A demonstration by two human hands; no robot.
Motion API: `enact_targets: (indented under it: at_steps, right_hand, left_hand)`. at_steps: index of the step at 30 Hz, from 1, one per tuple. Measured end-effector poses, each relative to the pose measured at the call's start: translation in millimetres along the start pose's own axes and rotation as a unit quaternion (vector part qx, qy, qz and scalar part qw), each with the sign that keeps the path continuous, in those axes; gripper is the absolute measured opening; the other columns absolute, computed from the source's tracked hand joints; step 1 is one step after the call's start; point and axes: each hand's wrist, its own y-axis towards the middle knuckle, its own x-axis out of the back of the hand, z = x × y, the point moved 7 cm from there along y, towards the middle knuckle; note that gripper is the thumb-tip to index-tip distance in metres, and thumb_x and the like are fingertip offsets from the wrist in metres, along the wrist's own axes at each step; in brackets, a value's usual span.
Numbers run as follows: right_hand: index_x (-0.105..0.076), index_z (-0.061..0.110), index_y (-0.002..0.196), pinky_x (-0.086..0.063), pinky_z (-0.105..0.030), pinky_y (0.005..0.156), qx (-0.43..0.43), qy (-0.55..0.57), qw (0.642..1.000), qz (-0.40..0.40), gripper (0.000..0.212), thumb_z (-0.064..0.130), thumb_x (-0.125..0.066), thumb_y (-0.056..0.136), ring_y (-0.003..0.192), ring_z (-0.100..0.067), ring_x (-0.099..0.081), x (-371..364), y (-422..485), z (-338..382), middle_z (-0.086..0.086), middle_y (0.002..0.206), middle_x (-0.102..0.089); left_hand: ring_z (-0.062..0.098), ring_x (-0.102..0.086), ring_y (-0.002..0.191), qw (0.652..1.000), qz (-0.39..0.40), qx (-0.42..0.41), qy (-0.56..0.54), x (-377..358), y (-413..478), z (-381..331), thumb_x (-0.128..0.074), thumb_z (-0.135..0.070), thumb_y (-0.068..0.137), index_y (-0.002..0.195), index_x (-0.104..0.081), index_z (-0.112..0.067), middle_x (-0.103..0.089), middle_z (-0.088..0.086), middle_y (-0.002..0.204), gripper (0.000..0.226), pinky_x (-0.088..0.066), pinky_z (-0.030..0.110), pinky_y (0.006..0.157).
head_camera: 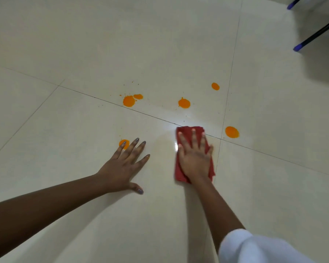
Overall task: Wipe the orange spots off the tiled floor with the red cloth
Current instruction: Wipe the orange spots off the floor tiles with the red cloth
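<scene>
My right hand (pixel 195 156) lies flat, fingers spread, pressing the red cloth (pixel 186 132) onto the cream tiled floor (pixel 84 54). My left hand (pixel 124 168) rests open on the floor, fingers apart, its fingertips partly over one orange spot (pixel 126 142). Several other orange spots lie beyond the hands: a large one with a small one beside it (pixel 129 101), one at the centre (pixel 184 103), one farther back (pixel 215 86), and one just right of the cloth (pixel 232 132). The floor beside the cloth looks wet and shiny.
Dark grout lines cross under the cloth (pixel 219 138). Two black legs with blue tips (pixel 300 47) stand at the upper right, with a shadowed area below them. A white sleeve (pixel 254 247) shows at the lower right.
</scene>
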Motion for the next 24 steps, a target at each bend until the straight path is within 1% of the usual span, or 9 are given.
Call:
enact_targets:
  at_steps: [3,7,9,12,16,19,20,22,24]
  right_hand:
    - [-0.017,0.042,0.145,-0.008,-0.060,0.110,-0.099,0.034,0.993,-0.052,0.050,0.046,-0.017,0.095,0.144,-0.030,-0.001,0,-54,-22,-0.002,0.157,-0.013]
    - [-0.035,0.039,0.140,-0.027,-0.061,0.104,0.044,0.053,0.997,-0.037,0.049,0.044,-0.028,0.091,0.139,-0.035,-0.025,-11,-99,55,-0.006,0.150,-0.033]
    - [-0.028,0.042,0.142,-0.019,-0.061,0.108,0.094,0.019,0.995,-0.037,0.048,0.044,-0.027,0.094,0.142,-0.033,-0.016,-1,-45,58,-0.003,0.154,-0.024]
    - [-0.009,0.046,0.145,0.000,-0.056,0.112,-0.005,0.020,1.000,0.009,0.048,0.045,-0.020,0.098,0.144,-0.025,0.009,5,10,-2,0.002,0.158,0.000]
    - [-0.006,0.043,0.146,0.000,-0.053,0.112,-0.100,0.026,0.995,-0.019,0.050,0.047,-0.012,0.097,0.143,-0.027,0.011,7,-50,-36,0.001,0.158,0.003]
    - [-0.009,0.047,0.144,0.005,-0.047,0.112,-0.053,0.113,0.991,0.041,0.047,0.047,-0.009,0.098,0.142,-0.022,0.016,-1,-83,-9,0.011,0.153,0.014]
    - [-0.016,0.045,0.144,0.003,-0.043,0.113,-0.055,0.207,0.976,0.043,0.044,0.043,-0.017,0.100,0.143,-0.018,0.011,5,-84,-5,0.013,0.153,0.009]
    - [-0.032,0.034,0.142,-0.012,-0.033,0.113,-0.133,0.423,0.896,-0.026,0.043,0.026,-0.035,0.100,0.142,-0.013,-0.013,23,-83,-20,0.007,0.155,-0.017]
    - [-0.044,0.022,0.137,-0.031,-0.033,0.105,-0.259,0.448,0.852,-0.080,0.044,0.013,-0.045,0.094,0.132,-0.019,-0.037,28,-91,-50,-0.002,0.143,-0.042]
  left_hand:
    - [0.035,-0.013,0.139,1.000,0.007,-0.011,0.011,4,2,-7,-0.028,-0.085,0.063,0.134,-0.045,-0.015,-0.029,0.022,0.148,0.101,-0.009,0.051,0.106]
    - [0.034,-0.008,0.139,0.999,0.040,-0.005,0.020,2,5,-18,-0.026,-0.086,0.061,0.135,-0.044,-0.011,-0.026,0.021,0.148,0.107,-0.004,0.051,0.108]
    - [0.032,-0.001,0.139,0.999,0.048,0.002,0.014,-2,5,-19,-0.026,-0.086,0.061,0.138,-0.039,-0.013,-0.023,0.021,0.148,0.107,0.002,0.049,0.108]
    - [0.028,0.012,0.139,0.998,0.055,0.016,0.006,-4,4,-16,-0.027,-0.087,0.061,0.142,-0.031,-0.016,-0.018,0.021,0.151,0.108,0.013,0.047,0.107]
    - [0.032,0.029,0.136,0.998,0.051,0.012,0.020,3,9,-27,-0.042,-0.077,0.071,0.147,-0.009,-0.015,0.015,0.018,0.152,0.104,0.023,0.046,0.106]
    - [0.033,0.028,0.136,0.984,0.134,0.095,-0.074,8,14,-41,-0.052,-0.053,0.084,0.147,-0.009,-0.013,0.021,0.016,0.153,0.086,0.010,0.048,0.111]
    - [0.033,0.025,0.138,0.976,0.131,0.124,-0.121,14,18,-47,-0.053,-0.044,0.087,0.146,-0.016,-0.012,0.016,0.015,0.154,0.077,0.005,0.048,0.112]
    - [0.030,0.014,0.141,0.959,0.101,0.150,-0.218,25,24,-61,-0.054,-0.026,0.089,0.142,-0.027,-0.011,0.003,0.012,0.156,0.061,-0.004,0.044,0.114]
    - [0.026,-0.001,0.141,0.936,0.067,0.156,-0.307,33,28,-75,-0.051,-0.013,0.088,0.138,-0.036,-0.012,-0.016,0.009,0.153,0.052,-0.014,0.039,0.113]
